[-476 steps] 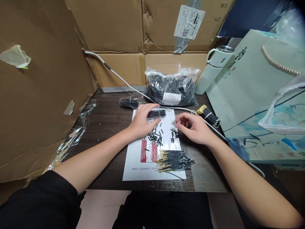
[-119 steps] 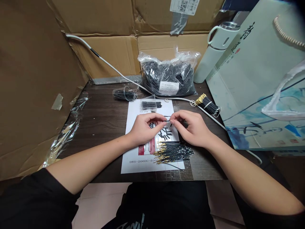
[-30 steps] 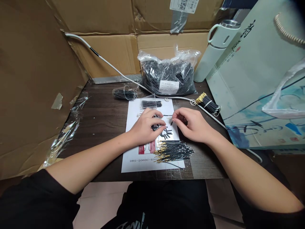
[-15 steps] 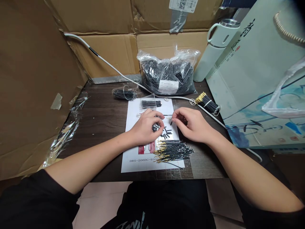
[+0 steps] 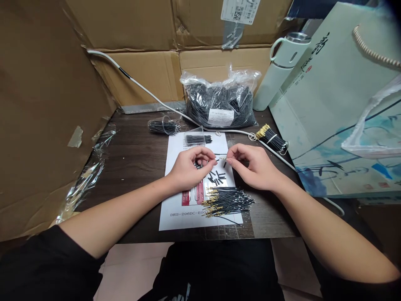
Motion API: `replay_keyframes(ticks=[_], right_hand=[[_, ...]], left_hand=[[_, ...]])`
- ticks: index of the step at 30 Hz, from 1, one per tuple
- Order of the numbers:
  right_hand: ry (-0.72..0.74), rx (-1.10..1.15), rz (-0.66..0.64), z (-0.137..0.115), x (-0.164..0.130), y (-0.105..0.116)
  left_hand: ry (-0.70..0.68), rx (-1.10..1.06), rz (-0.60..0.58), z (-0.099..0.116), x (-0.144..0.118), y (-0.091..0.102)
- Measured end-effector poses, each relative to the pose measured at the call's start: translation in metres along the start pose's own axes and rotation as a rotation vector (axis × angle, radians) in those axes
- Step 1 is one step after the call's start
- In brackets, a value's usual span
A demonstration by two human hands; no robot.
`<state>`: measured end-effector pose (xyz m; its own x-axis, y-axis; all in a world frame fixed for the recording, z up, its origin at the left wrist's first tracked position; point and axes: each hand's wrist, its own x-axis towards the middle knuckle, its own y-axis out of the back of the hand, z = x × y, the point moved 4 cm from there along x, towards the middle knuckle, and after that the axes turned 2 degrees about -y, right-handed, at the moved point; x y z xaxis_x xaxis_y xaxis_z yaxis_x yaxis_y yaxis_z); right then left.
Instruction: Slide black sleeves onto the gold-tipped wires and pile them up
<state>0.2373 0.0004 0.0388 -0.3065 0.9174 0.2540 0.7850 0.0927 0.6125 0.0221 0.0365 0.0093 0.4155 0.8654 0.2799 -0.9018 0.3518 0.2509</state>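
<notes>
My left hand (image 5: 191, 168) is closed in a pinch, with a small black sleeve (image 5: 217, 159) at its fingertips. Facing it, my right hand (image 5: 253, 166) pinches a thin black wire whose gold terminal (image 5: 222, 158) points left at the sleeve. Between the two tips there is a small gap, or they just touch; I cannot tell which. Below the hands, short black sleeves (image 5: 216, 178) lie scattered on a printed white sheet (image 5: 171, 200), some hidden by my left hand. Nearer me is a pile of black wires with gold terminals (image 5: 228, 201).
Behind the hands lie a clear holder of black wires (image 5: 198, 139) and another wire bundle (image 5: 164, 127). A big plastic bag of black parts (image 5: 219, 98) stands farther back. To the right are a tied wire bundle (image 5: 272, 139), a white cable (image 5: 283, 159), a bottle (image 5: 275, 79) and a paper bag (image 5: 328, 104).
My left thumb and fingers have come together in a pinch, and a black sleeve now shows at their tips. My right hand has hardly moved. The view has tilted slightly up.
</notes>
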Motion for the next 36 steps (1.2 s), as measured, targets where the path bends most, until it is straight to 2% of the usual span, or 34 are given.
replay_keyframes(ticks=[3, 27, 36], right_hand=[[0.004, 0.028, 0.020, 0.000, 0.000, 0.001], [0.152, -0.090, 0.063, -0.009, -0.002, 0.003], [0.199, -0.120, 0.043, -0.011, -0.003, 0.002]], left_hand=[[0.035, -0.072, 0.013, -0.002, 0.002, 0.001], [-0.014, -0.011, -0.041, 0.000, 0.004, 0.001], [-0.143, 0.111, -0.027, 0.002, 0.001, 0.000]])
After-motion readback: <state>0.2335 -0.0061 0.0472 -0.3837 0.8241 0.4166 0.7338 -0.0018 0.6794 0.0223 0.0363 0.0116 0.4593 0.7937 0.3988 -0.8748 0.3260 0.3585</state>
